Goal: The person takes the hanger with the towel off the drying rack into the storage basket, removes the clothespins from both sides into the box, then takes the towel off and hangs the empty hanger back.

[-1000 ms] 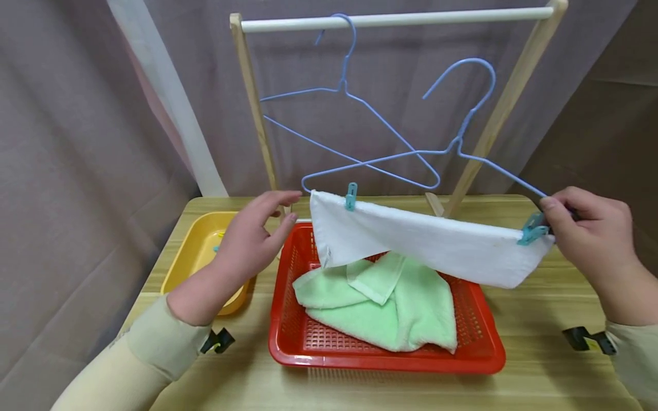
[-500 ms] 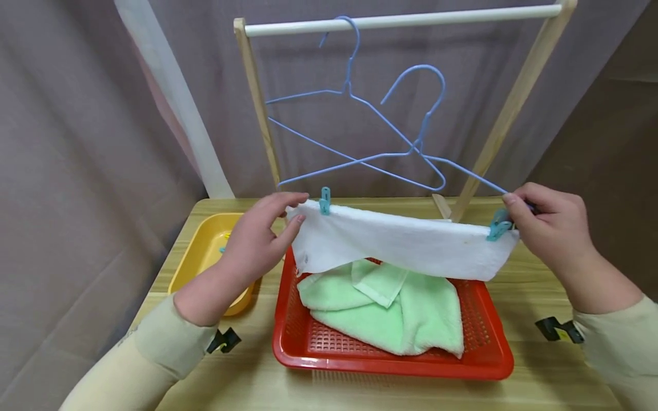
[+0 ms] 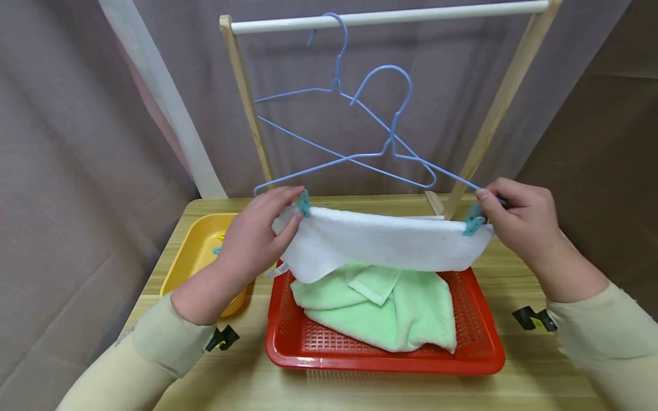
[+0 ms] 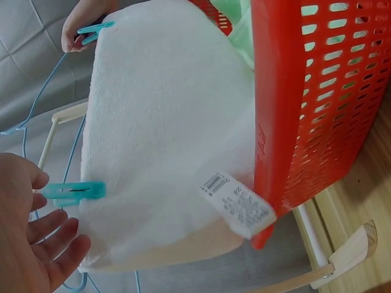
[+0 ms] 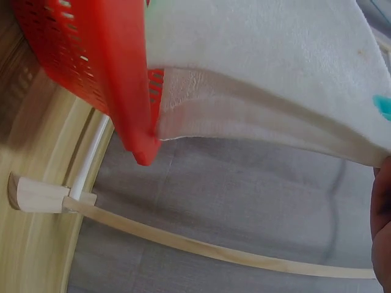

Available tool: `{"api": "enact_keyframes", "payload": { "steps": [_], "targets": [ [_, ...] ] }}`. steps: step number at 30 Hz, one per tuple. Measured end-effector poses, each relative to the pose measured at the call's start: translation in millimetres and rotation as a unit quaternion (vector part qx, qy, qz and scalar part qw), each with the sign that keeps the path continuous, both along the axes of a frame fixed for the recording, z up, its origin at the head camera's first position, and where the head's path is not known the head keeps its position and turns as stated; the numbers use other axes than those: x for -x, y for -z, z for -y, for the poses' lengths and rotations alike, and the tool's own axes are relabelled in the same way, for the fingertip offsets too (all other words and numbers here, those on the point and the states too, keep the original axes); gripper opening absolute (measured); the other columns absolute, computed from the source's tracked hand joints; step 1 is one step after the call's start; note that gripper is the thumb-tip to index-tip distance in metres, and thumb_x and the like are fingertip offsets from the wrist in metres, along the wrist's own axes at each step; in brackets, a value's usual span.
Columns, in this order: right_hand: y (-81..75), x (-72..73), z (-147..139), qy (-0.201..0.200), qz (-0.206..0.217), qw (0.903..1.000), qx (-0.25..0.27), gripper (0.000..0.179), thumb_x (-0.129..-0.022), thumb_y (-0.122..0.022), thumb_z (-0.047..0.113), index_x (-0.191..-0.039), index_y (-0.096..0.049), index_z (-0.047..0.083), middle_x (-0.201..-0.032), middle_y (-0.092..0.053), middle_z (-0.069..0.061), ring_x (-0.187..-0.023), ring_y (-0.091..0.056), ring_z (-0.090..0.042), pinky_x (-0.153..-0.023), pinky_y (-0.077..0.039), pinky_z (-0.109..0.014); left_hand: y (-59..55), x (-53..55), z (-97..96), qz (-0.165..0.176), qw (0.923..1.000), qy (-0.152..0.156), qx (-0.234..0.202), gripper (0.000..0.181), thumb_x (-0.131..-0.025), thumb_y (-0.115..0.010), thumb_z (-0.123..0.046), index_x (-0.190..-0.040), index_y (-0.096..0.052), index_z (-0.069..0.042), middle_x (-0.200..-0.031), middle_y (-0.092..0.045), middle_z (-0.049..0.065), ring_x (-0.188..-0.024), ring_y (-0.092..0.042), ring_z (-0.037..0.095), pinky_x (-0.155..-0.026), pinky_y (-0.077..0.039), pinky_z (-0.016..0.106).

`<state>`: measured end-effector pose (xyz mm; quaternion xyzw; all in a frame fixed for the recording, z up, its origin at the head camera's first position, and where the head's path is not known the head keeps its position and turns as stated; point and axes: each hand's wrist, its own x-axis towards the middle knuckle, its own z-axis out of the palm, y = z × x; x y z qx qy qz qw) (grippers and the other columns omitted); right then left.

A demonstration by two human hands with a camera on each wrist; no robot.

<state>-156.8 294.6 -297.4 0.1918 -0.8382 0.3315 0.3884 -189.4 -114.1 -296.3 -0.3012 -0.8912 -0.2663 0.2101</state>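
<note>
A white towel [image 3: 380, 240] hangs folded over the lower bar of a blue wire hanger [image 3: 394, 123], above the red basket. Two teal clothespins [image 3: 304, 204] [image 3: 473, 221] clip its top edge, one toward each end. My right hand [image 3: 524, 225] grips the hanger's right corner beside the right clothespin. My left hand [image 3: 257, 231] is at the towel's left end with its fingers spread. In the left wrist view, the left clothespin's handles [image 4: 55, 192] reach between the thumb and index fingertips. A printed label [image 4: 238, 204] dangles from the towel's lower left.
A light green towel [image 3: 377, 314] lies in the red basket [image 3: 385, 365] on the wooden table. Left of it, a yellow tray [image 3: 177, 268] contains small clothespins. Behind stands a wooden rack with a white rail [image 3: 437, 15], from which another blue hanger [image 3: 336, 85] hangs.
The right hand has carried the hanger and clipped white towel leftward. The left hand, first apart from the towel, is now over its left end by the clothespin.
</note>
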Motion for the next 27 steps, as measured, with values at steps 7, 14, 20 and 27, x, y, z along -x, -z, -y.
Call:
{"api": "enact_keyframes", "payload": {
  "steps": [7,14,20,27],
  "targets": [
    [1.7,0.2,4.5,-0.002,-0.001,1.0,-0.005,0.016,-0.087,-0.065,-0.003,-0.071,-0.065,0.001,-0.062,-0.05,0.013,-0.055,-0.037,0.003,-0.052,-0.032,-0.011,-0.9,-0.2,0.3,0.007,0.9998,-0.018,0.008,0.047,-0.098,-0.062,-0.026,-0.143,-0.054,-0.017,-0.137,-0.059,0.005,-0.114,-0.06,0.021,-0.087,-0.056,0.041],
    [2.4,0.0,8.6,-0.008,0.004,0.9999,-0.009,0.015,-0.087,-0.065,-0.004,-0.073,-0.066,0.001,-0.062,-0.05,0.01,-0.056,-0.037,0.001,-0.052,-0.034,-0.012,-3.8,-3.1,1.7,0.028,0.9994,-0.021,0.004,0.049,-0.098,-0.063,-0.022,-0.145,-0.052,-0.015,-0.13,-0.063,0.006,-0.103,-0.063,0.019,-0.083,-0.057,0.039],
    [2.1,-0.9,10.3,-0.01,0.0,0.9998,-0.016,0.015,-0.088,-0.065,-0.001,-0.073,-0.066,0.002,-0.061,-0.049,0.009,-0.056,-0.037,0.002,-0.051,-0.032,-0.013,-5.4,-3.0,3.4,0.058,0.9981,-0.021,0.002,0.05,-0.098,-0.062,-0.023,-0.146,-0.05,-0.014,-0.13,-0.063,0.007,-0.107,-0.062,0.02,-0.087,-0.056,0.04],
    [3.3,-0.8,11.1,-0.011,-0.006,0.9998,-0.014,0.016,-0.088,-0.065,0.0,-0.072,-0.066,0.001,-0.061,-0.049,0.01,-0.056,-0.037,0.002,-0.051,-0.031,-0.013,-3.5,-2.1,6.1,0.083,0.9963,-0.014,-0.015,0.041,-0.096,-0.066,-0.021,-0.136,-0.06,-0.012,-0.126,-0.064,0.006,-0.11,-0.06,0.021,-0.092,-0.053,0.041]
  ]
}}
